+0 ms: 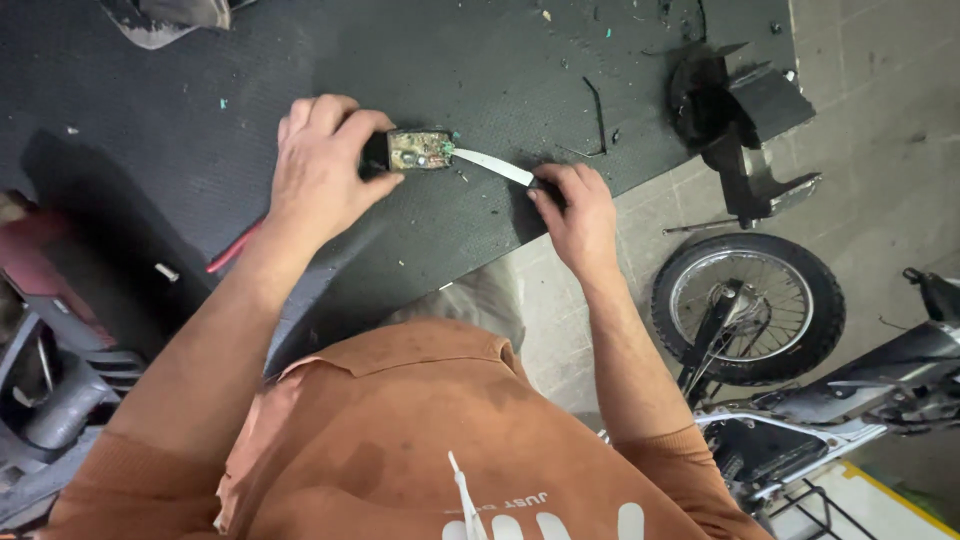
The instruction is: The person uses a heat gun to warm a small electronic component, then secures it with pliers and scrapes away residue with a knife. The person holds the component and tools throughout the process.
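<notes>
Black rubber mat (420, 60) over the bench, littered with green flecks and crumbs. At far left, dark machine parts (50, 400) and a red-handled tool (232, 248) half hidden under the forearm. Left hand (322, 170) on the mat, fingers clamped on a small dark box (415, 150) with a corroded, green-stained open face, held flat against the mat near its middle. Blade (495, 166) of a knife laid almost level, tip touching the right edge of the box. Right hand (575, 215) near the mat's front edge, fingers closed on the knife handle, mostly hidden in the grip. Orange shirt (400, 440) below, filling the bottom of the view. Further right, a black bracket (740, 110) at the mat's corner, overhanging the tiled floor. Below that, a spoked wheel (748, 305) of a motorcycle standing on the floor, well apart from both hands.
</notes>
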